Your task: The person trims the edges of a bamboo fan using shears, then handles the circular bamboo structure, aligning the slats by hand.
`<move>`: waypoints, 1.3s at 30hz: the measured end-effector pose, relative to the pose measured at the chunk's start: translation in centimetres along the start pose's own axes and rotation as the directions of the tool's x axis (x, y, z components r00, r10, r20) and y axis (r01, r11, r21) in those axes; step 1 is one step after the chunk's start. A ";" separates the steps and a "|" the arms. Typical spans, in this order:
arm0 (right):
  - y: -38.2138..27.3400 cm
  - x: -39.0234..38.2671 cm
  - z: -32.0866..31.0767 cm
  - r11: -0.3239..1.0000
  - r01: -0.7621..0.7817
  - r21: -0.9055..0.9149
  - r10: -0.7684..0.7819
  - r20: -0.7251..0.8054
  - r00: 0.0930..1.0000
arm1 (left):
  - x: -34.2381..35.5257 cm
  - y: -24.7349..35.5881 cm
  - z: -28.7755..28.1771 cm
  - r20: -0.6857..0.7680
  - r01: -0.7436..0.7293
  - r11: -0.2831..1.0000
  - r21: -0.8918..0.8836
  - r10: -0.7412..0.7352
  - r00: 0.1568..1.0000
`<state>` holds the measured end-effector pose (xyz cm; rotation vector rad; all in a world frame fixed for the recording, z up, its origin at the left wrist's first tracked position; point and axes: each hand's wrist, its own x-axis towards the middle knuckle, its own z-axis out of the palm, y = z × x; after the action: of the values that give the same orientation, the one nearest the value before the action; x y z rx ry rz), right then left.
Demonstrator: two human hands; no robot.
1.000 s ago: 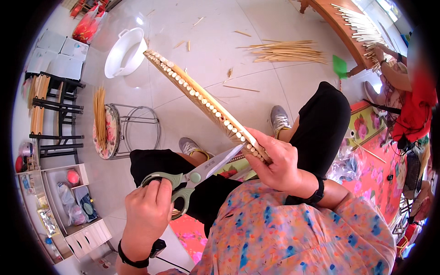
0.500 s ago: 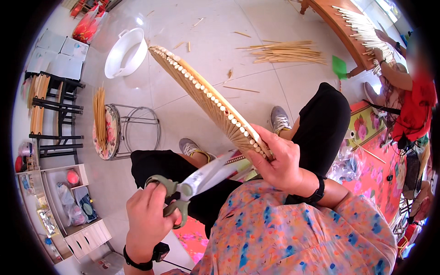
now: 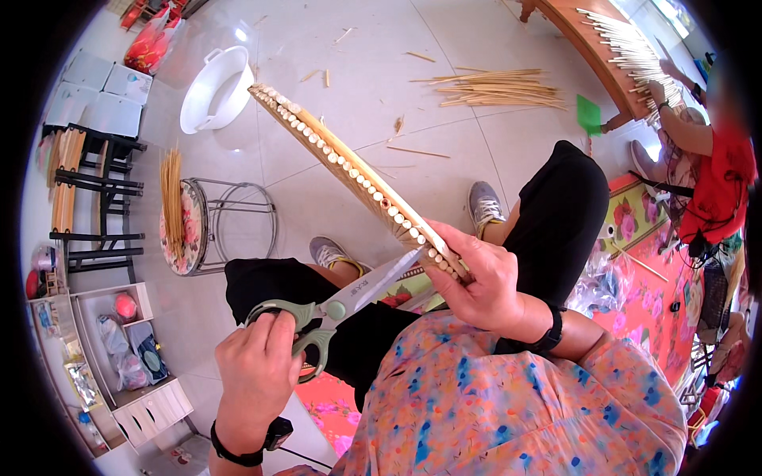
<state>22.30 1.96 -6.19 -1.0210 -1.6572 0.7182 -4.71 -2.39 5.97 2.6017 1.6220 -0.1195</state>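
My right hand point(image 3: 480, 274) grips the near end of a flat mat of straw-coloured plant stalks point(image 3: 337, 155), thumb on one side and fingers on the other. The mat is tilted nearly edge-on and slants away to the upper left, with a row of round, pale cut ends along its edge. My left hand point(image 3: 258, 369) is closed around the green handles of a pair of scissors point(image 3: 337, 308). The handles are spread, and one blade's tip is at the mat's edge close to my right fingers; whether it touches I cannot tell.
Loose stalks point(image 3: 496, 87) and scraps lie on the tiled floor. Left stand a white basin point(image 3: 218, 91) and a round stool point(image 3: 190, 230) bearing a stalk bundle point(image 3: 171, 202). At right, a person in red point(image 3: 722, 190) handles stalks on a wooden table point(image 3: 583, 47).
The scissors have swung up so that a blade tip reaches the mat's edge. The mat has tipped more edge-on, its far end shifting slightly left. My right hand has barely moved.
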 end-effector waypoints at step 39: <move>0.2 0.2 -0.5 1.000 0.017 0.015 -0.017 0.026 1.000 | 0.4 0.0 0.9 -0.028 -0.053 0.998 -0.042 0.052 0.998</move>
<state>22.82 2.24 -6.12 -0.9901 -1.6784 0.7344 -4.58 -2.10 5.00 2.6224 1.5453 -0.0458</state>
